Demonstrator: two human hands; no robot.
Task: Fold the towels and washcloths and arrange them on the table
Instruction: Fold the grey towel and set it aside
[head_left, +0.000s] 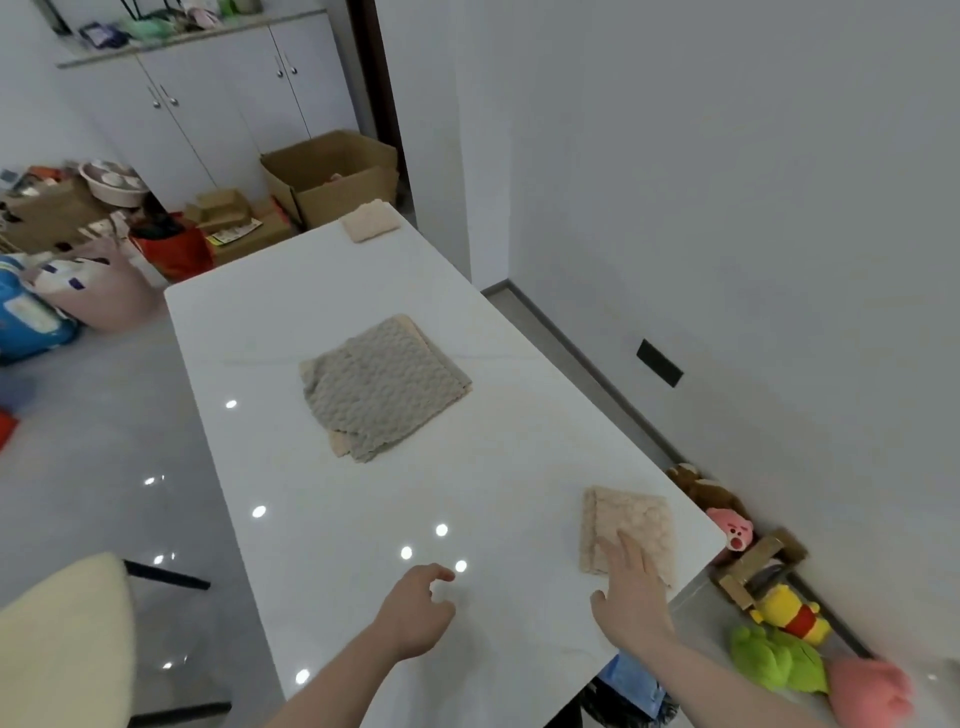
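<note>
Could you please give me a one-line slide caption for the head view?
Right hand flat on folded beige washcloth; grey towel awaits mid-table.

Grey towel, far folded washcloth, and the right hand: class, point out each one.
grey towel (384, 384), head view, middle of its top layer
far folded washcloth (370, 221), head view, its top face
right hand (631, 590), head view, back of hand

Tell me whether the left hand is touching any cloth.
No: the left hand hovers over bare white table, apart from every cloth.
</note>
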